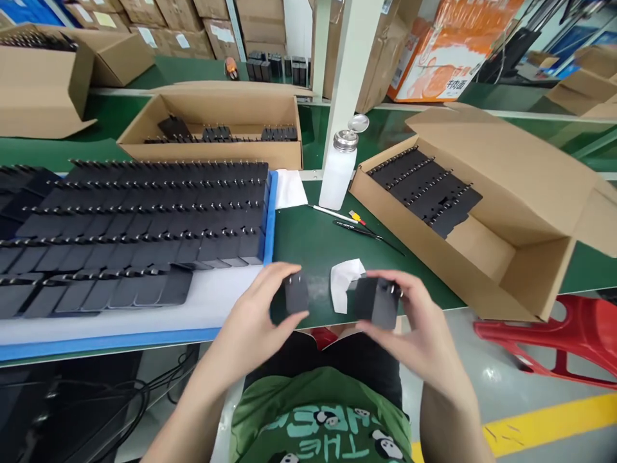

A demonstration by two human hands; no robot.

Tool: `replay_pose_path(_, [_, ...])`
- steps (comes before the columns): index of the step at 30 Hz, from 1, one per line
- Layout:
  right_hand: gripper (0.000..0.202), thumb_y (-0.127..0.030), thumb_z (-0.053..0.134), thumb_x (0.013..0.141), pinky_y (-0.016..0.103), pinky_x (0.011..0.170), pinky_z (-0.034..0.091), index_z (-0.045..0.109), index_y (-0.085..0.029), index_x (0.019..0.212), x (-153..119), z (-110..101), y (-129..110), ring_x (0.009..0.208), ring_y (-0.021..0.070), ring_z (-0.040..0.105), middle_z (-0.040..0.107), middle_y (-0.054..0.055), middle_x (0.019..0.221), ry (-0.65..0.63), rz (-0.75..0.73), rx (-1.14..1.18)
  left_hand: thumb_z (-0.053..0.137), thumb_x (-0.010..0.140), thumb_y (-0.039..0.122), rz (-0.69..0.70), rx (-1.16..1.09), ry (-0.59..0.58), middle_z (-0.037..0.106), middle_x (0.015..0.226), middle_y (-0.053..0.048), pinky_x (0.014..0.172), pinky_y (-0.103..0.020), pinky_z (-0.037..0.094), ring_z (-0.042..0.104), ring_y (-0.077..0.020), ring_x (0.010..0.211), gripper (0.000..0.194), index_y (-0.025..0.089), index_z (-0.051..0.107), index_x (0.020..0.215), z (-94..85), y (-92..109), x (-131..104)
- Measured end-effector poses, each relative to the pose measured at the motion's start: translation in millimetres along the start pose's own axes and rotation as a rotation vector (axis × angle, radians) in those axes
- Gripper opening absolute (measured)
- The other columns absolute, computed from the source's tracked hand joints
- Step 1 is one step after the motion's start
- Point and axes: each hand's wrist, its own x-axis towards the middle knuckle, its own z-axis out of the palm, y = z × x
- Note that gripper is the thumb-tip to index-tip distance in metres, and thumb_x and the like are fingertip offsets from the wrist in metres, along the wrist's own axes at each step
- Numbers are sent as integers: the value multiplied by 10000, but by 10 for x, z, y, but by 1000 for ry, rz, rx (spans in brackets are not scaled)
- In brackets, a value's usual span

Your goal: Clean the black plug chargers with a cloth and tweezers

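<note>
My left hand (263,315) grips a black plug-in power adapter (296,293) between thumb and fingers, above the front edge of the green table. A second black power adapter (378,301), its metal prongs pointing right, is held in my right hand (417,318). Between and behind the two lies a crumpled white cloth (343,283) on the table, partly hidden by the right adapter. Rows of similar adapters (144,222) stand prongs-up in a blue-edged tray (270,218) on the left. At right, an open cardboard box (409,238) holds more adapters (429,190) in rows.
A white pump bottle (336,173) with its metal lid up stands by the pale post (349,71). Tweezers (369,233), a white stick (332,213) and a short cable (357,217) lie before it. Another carton (216,151) sits behind the tray; a red stool (569,334) is at right.
</note>
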Motion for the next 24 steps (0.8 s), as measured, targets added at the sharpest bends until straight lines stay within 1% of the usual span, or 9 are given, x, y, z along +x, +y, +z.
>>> replay_pose_path(3, [599, -375, 767, 841, 353, 792, 652, 474, -393, 1364, 22, 237, -169, 1212, 258, 600, 558, 69, 1336, -264, -83, 98, 671, 884, 224, -16, -53, -79, 610, 1322, -59, 1034, -364, 539, 616, -225, 1229, 485, 297, 499, 1332, -49, -15, -166])
replay_pose_path(5, [634, -328, 736, 870, 413, 894, 640, 432, -379, 1425, 113, 369, -186, 1263, 272, 575, 530, 84, 1378, -338, -112, 75, 638, 896, 187, -38, -55, -128, 599, 1349, -54, 1027, -353, 543, 615, -218, 1236, 514, 311, 475, 1367, -20, -39, -184])
replay_pose_path(7, [696, -334, 726, 883, 467, 1011, 587, 384, -364, 1488, 245, 360, -131, 1293, 281, 562, 510, 91, 1427, -362, -162, 29, 622, 910, 184, -69, -34, -156, 577, 1401, -55, 1039, -358, 538, 603, -219, 1266, 598, 331, 408, 1448, 17, -55, -160])
replay_pose_path(9, [595, -368, 674, 923, 443, 1011, 577, 438, -338, 1468, 416, 219, -33, 1225, 261, 604, 542, 84, 1405, -263, -216, -59, 636, 918, 211, -93, -22, -187, 542, 1461, -52, 1070, -370, 520, 571, -224, 1317, 716, 365, 301, 1531, 38, -58, -120])
replay_pose_path(12, [322, -316, 498, 1004, 429, 901, 592, 602, -253, 1303, 738, 4, 149, 1025, 244, 660, 618, 104, 1258, 24, -174, -407, 720, 883, 280, -80, -43, -255, 472, 1543, -37, 1111, -372, 490, 515, -232, 1388, 869, 412, 206, 1571, 54, -51, -56])
replay_pose_path(15, [280, -222, 486, 954, 461, 790, 587, 671, -170, 1159, 1044, 34, 318, 948, 296, 651, 633, 157, 1168, 5, -107, -599, 807, 809, 344, -59, -57, -245, 454, 1566, -36, 1120, -386, 479, 484, -250, 1419, 984, 425, 193, 1574, 106, -47, 5])
replay_pose_path(17, [262, -157, 462, 918, 435, 699, 567, 689, -145, 1048, 1184, 150, 390, 871, 297, 640, 633, 179, 1096, -32, -83, -641, 831, 781, 368, -36, -49, -203, 529, 1508, -49, 1102, -420, 487, 527, -267, 1378, 997, 400, 220, 1568, 158, -44, 39])
replay_pose_path(20, [279, -101, 395, 900, 389, 616, 524, 669, -144, 930, 1276, 257, 406, 788, 275, 616, 615, 184, 1014, -41, -53, -682, 839, 769, 363, 17, -25, -154, 649, 1371, -57, 1038, -446, 516, 633, -280, 1243, 861, 329, 366, 1488, 221, -36, 70])
replay_pose_path(24, [177, -156, 443, 919, 384, 663, 535, 614, -180, 957, 1157, 55, 241, 818, 255, 617, 600, 151, 1041, -17, -50, -654, 834, 766, 325, 26, 16, -119, 694, 1296, -40, 971, -410, 544, 678, -265, 1157, 686, 268, 480, 1351, 243, -31, 77])
